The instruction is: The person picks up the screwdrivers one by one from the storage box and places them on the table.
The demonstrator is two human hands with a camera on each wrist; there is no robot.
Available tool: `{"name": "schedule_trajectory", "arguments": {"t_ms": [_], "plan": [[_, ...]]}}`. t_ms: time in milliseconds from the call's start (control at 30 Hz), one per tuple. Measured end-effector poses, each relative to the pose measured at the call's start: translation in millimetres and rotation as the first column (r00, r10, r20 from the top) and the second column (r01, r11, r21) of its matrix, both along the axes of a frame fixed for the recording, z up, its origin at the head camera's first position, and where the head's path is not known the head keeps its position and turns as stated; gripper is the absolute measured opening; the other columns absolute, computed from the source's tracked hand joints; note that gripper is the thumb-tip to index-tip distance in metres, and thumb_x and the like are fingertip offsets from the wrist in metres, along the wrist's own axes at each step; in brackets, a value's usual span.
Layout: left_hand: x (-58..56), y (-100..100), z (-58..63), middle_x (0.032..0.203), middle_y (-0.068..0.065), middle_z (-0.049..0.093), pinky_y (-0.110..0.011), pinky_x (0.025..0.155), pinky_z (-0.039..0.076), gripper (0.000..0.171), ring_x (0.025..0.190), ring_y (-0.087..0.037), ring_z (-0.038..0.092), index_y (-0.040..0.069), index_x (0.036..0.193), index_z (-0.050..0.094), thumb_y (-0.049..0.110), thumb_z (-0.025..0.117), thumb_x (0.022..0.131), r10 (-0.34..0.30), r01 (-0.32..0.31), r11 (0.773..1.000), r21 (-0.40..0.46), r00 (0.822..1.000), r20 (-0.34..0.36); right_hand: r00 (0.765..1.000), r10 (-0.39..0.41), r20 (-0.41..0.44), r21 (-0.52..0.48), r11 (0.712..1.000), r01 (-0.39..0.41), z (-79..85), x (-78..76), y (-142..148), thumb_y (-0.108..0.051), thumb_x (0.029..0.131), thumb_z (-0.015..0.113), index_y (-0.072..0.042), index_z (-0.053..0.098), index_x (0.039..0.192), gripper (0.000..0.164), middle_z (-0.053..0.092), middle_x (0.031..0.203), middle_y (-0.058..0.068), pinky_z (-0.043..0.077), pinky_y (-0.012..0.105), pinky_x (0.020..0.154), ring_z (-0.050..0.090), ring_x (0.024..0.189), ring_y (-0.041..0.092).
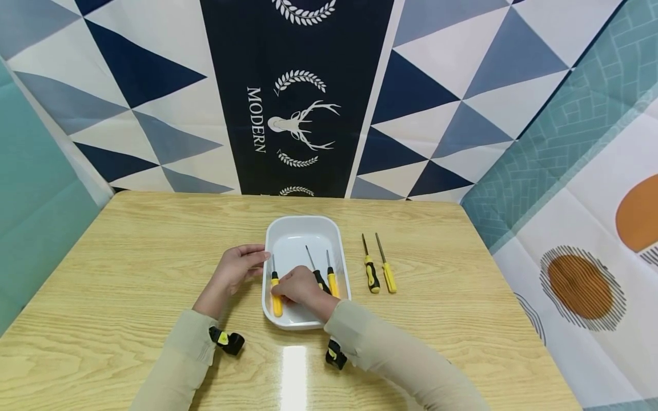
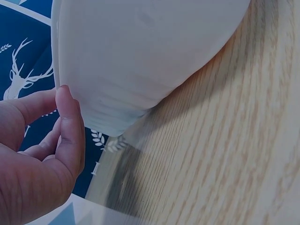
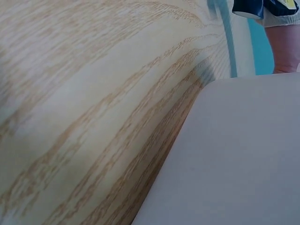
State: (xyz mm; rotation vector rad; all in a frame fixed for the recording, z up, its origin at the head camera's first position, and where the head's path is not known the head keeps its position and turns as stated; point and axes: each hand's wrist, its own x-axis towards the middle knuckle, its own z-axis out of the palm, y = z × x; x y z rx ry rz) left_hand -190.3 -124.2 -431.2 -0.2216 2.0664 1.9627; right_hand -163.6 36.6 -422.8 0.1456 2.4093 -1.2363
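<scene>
A white plastic tray [image 1: 303, 326] stands on the wooden table. Inside it, my right hand [image 1: 300, 285] pinches the handle of a yellow screwdriver [image 1: 277, 304] with a black collar, which lies along the left wall. Right of that hand lie a black-handled screwdriver [image 1: 320, 278] and another yellow screwdriver [image 1: 331, 277], each partly covered by the hand or wrist. At the tray's left side, my left hand [image 1: 239, 265] holds the rim between thumb and fingers. In the left wrist view, fingers of the left hand [image 2: 51, 145] meet the edge of the tray [image 2: 140, 51].
On the table right of the tray lie a yellow-and-black screwdriver [image 1: 372, 277] and a yellow screwdriver [image 1: 389, 277], tips pointing away. The wooden table [image 1: 437, 331] ends at a patterned cloth backdrop [image 1: 298, 51]. The tray's outer wall [image 3: 234, 154] fills much of the right wrist view.
</scene>
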Motion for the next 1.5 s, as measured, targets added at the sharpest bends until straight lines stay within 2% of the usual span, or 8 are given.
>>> {"name": "schedule_trajectory", "arguments": {"t_ms": [433,867,1167,1400,1500], "plan": [[-0.3,-0.7,-1.0,0.107,-0.008,0.06,-0.019,0.072,0.057,0.045,0.08,-0.006,0.063,-0.003,0.13,0.05,0.017,0.062,0.091,-0.012,0.012,1.0,0.027,1.0,-0.003,1.0,0.011,0.016,0.07,0.997,-0.012,0.4,-1.6,-0.9,-0.014,0.073,0.075,-0.007,0.066,0.064,0.014,0.055,0.049,-0.001,0.04,0.017,0.04,0.052,0.043,0.01],[-0.7,-0.1,0.6,0.107,-0.007,0.061,-0.019,0.072,0.058,0.046,0.08,-0.005,0.063,-0.003,0.13,0.049,0.018,0.062,0.091,-0.004,0.004,1.0,0.014,1.0,0.009,0.999,0.03,0.036,0.099,0.995,-0.033,1.7,-2.5,0.3,-0.017,0.074,0.075,-0.008,0.066,0.06,0.02,0.055,0.049,-0.001,0.039,0.017,0.04,0.049,0.044,0.01],[-0.8,0.8,0.3,0.114,-0.012,0.06,-0.02,0.075,0.058,0.046,0.084,-0.006,0.062,-0.003,0.13,0.049,0.017,0.062,0.091,0.004,-0.004,1.0,0.006,1.0,0.008,0.999,-0.001,0.054,0.042,0.999,-0.001,2.0,-1.6,0.9,-0.015,0.074,0.073,-0.007,0.065,0.058,0.019,0.052,0.048,-0.001,0.038,0.016,0.04,0.048,0.044,0.01],[-0.5,1.4,0.3,0.111,-0.01,0.06,-0.021,0.074,0.058,0.044,0.083,-0.007,0.062,-0.002,0.128,0.051,0.017,0.063,0.091,0.01,-0.01,1.0,0.001,1.0,0.015,0.997,-0.04,0.064,-0.095,0.994,0.046,0.7,0.7,2.1,-0.009,0.074,0.071,-0.002,0.067,0.07,0.009,0.056,0.053,0.001,0.046,0.016,0.042,0.051,0.045,0.009],[-0.7,1.3,0.4,0.111,-0.01,0.06,-0.021,0.074,0.058,0.044,0.083,-0.007,0.062,-0.002,0.129,0.051,0.018,0.062,0.091,0.002,-0.002,1.0,0.003,1.0,0.012,0.996,-0.042,0.074,-0.109,0.993,0.05,0.6,1.0,2.9,-0.01,0.074,0.07,-0.003,0.068,0.073,0.007,0.058,0.055,0.001,0.048,0.016,0.044,0.052,0.047,0.008]]}}
